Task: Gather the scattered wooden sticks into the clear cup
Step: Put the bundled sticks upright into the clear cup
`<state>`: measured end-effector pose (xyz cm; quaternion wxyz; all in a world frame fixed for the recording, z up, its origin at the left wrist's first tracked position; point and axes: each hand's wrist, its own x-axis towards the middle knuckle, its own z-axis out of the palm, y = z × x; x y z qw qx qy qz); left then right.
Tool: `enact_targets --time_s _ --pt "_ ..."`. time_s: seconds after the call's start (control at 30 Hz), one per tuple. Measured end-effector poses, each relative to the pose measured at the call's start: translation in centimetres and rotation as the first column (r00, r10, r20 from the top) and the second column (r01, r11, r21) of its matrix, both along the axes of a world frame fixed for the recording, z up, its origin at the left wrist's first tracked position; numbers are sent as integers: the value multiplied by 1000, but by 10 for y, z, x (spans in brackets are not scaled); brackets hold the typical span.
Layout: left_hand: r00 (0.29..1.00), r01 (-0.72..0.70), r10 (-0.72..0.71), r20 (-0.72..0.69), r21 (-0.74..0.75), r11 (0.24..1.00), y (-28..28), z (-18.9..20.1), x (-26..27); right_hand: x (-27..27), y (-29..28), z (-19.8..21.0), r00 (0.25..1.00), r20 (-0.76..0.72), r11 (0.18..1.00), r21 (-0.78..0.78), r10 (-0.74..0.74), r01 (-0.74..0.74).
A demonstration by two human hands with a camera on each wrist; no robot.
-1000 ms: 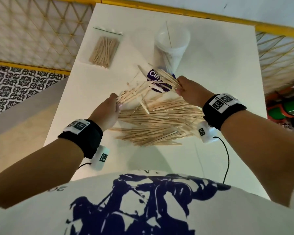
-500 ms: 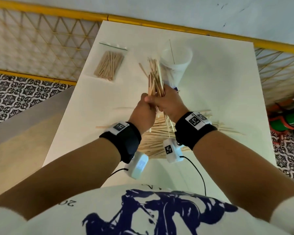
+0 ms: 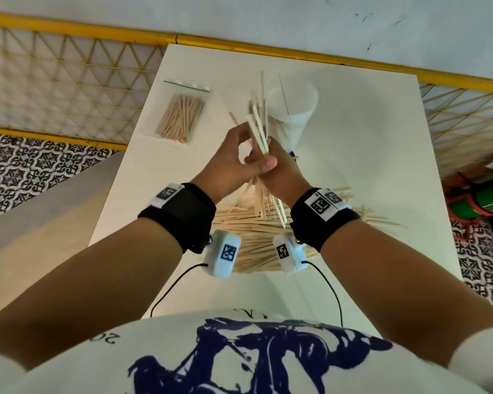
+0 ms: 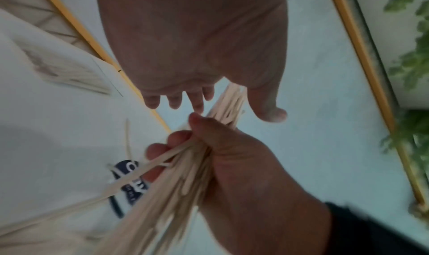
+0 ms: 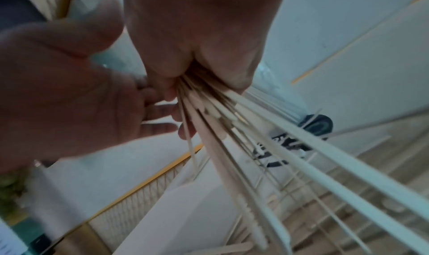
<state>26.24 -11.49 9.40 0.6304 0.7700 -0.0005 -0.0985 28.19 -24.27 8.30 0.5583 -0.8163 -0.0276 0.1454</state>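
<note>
A bundle of wooden sticks (image 3: 258, 129) stands nearly upright above the table, and my right hand (image 3: 279, 174) grips it around the middle. My left hand (image 3: 231, 160) is beside it on the left, its fingers touching the upper part and its thumb held apart. The left wrist view shows the bundle (image 4: 176, 176) in the right hand's fist (image 4: 232, 158). The clear cup (image 3: 292, 109) stands just behind and right of the bundle, with one thin stick inside. A large pile of sticks (image 3: 251, 231) lies on the white table (image 3: 367, 166) under my wrists.
A clear bag of short sticks (image 3: 180, 118) lies at the table's far left. A round blue-labelled lid (image 5: 315, 125) sits by the cup's base. A yellow-framed lattice fence (image 3: 69, 89) borders the table's far and left sides.
Both hands came together, pulled a bundle off the pile and turned it upright. It now sits higher and closer to the cup, and the left hand's hold has loosened.
</note>
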Motion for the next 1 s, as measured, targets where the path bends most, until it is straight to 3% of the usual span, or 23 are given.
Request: enact_targets --time_s 0.07,0.2,0.27,0.37,0.43,0.57,0.67,0.73,0.8,0.9,1.0 --pt "999 -33 33 -6 -30 999 -5 11 9 -2 7 3 996 38 997 -30 79 -78" --pt "992 -65 44 114 182 981 -12 24 15 -2 11 7 994 2 994 15 107 -107" --pt "993 -60 43 110 162 985 -16 27 11 0 10 10 991 -10 991 5 132 -132" --pt "993 -121 119 -24 -106 987 -7 18 3 6 6 21 996 -81 989 147 20 -8" --pt "969 -184 143 -202 -201 962 2 4 -3 14 1 30 993 -36 965 235 -114 119" --pt "843 -319 131 -522 -289 903 5 -19 -16 33 -3 66 961 85 907 362 -263 217" --pt "721 -482 87 -687 -408 775 1 -25 -15 35 3 88 967 73 822 545 -243 166" --pt "682 -574 53 -729 -489 657 -3 -18 -13 29 9 86 981 38 798 588 -191 133" --pt "682 -600 14 -731 -548 583 -6 -10 -11 17 16 75 992 11 826 554 -129 102" --pt "695 -570 -46 -718 -588 574 -11 -2 -10 -3 27 54 992 -62 895 428 -113 128" --pt "668 -592 -38 -743 -561 579 -10 -5 -13 -5 31 48 984 -84 879 441 -159 180"
